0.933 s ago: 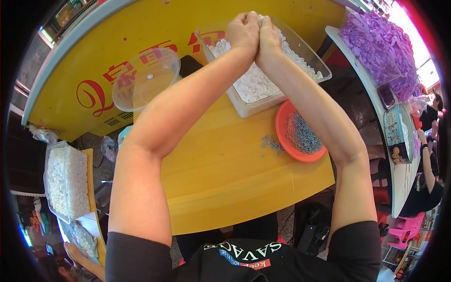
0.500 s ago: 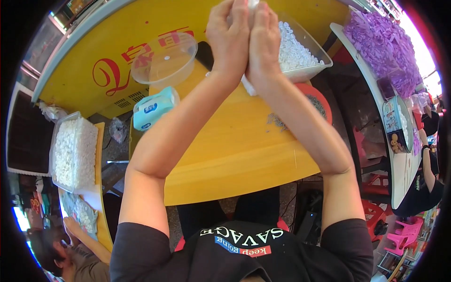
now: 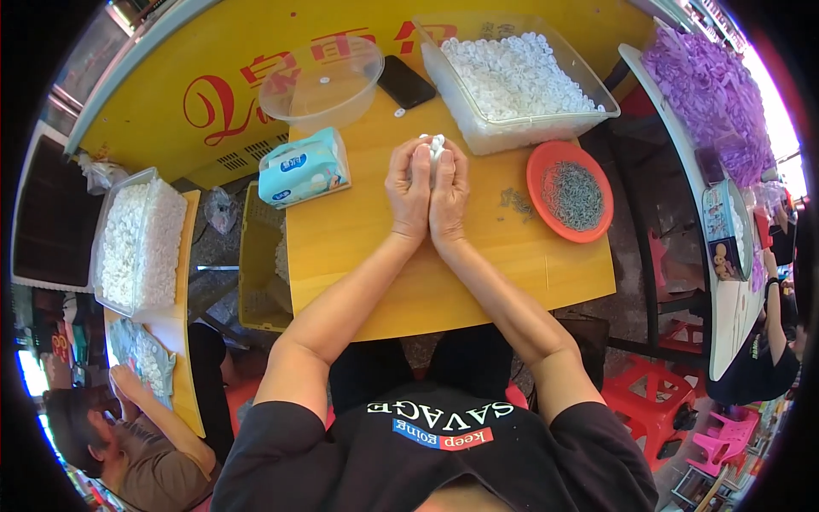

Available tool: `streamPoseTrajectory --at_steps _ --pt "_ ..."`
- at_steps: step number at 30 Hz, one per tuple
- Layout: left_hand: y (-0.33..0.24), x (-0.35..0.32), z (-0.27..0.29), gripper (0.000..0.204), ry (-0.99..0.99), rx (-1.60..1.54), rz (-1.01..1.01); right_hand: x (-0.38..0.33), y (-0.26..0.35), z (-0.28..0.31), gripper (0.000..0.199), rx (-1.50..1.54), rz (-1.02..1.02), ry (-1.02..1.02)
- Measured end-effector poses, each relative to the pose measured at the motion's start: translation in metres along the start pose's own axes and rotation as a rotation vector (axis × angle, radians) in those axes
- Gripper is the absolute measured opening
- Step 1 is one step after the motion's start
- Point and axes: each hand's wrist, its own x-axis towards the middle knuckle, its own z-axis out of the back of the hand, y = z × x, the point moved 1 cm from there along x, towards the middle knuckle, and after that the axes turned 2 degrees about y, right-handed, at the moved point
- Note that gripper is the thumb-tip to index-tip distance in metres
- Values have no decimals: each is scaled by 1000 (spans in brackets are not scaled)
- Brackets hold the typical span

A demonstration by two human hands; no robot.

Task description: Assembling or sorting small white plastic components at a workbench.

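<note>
My left hand [image 3: 408, 194] and my right hand [image 3: 449, 198] are cupped together over the middle of the yellow table [image 3: 375, 290], palms facing. Small white plastic pieces [image 3: 438, 142] show at the fingertips; how many lie between the palms is hidden. Just beyond my hands, a clear bin [image 3: 503, 138] holds a heap of similar white pieces [image 3: 520, 77], some ring-shaped. To the right of my right hand, an orange-red plate [image 3: 539, 213] carries a pile of small grey metal nails or screws [image 3: 573, 194]. A few loose ones [image 3: 515, 201] lie beside it.
A blue tissue pack [image 3: 303, 169], a clear round bowl [image 3: 328, 107] and a black phone [image 3: 405, 83] sit at the far left. Another bin of white pieces [image 3: 141, 247] stands farther left, near a seated person [image 3: 128, 435]. Purple bags [image 3: 708, 102] are piled at right.
My joined hands have come back toward me from beside the far bin to mid-table. The bin, phone and plate, partly covered before, now show more fully.
</note>
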Motion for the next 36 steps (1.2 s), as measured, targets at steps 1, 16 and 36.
streamPoseTrajectory --at_steps 1,16,36 --pt "2 -1 1 20 7 -10 2 -1 -1 1 31 -17 36 6" --pt "18 0 1 17 28 -70 30 13 -7 9 25 -102 143 50" --pt "16 8 4 16 39 -24 -109 18 -3 15 23 -148 186 52"
